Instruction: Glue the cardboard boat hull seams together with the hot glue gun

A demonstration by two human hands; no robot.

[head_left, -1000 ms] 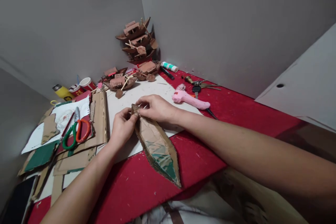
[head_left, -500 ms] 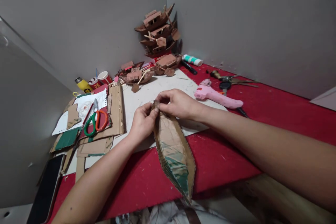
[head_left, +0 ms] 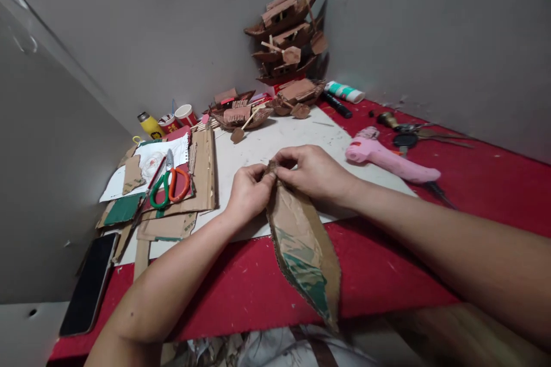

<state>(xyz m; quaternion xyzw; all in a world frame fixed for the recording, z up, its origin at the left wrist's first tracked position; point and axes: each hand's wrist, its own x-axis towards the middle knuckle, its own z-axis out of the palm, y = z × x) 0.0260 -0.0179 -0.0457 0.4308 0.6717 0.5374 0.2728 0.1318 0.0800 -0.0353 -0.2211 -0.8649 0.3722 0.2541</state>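
A long cardboard boat hull (head_left: 301, 235), brown with green printing near its close end, lies lengthwise in front of me. Its near tip reaches the table's front edge. My left hand (head_left: 252, 189) pinches the hull's far tip from the left, thumb and fingers closed. On the same tip, from the right, my right hand (head_left: 310, 172) is closed too. Both sets of fingertips meet there and partly cover the tip. To the right of my right hand lies a pink glue gun (head_left: 391, 157) with its dark cord.
At left, scissors (head_left: 170, 183) rest on paper and cardboard pieces (head_left: 202, 172), with a phone (head_left: 88, 284) nearer. Finished model boats (head_left: 284, 28) are stacked in the corner. Paper cups (head_left: 185, 114), a white-green tube (head_left: 344, 92) and pliers (head_left: 415, 129) stand or lie farther back.
The view has swung left, so everything sits farther right in the picture. Both hands keep their pinch on the hull's far tip; the hull looks slightly turned.
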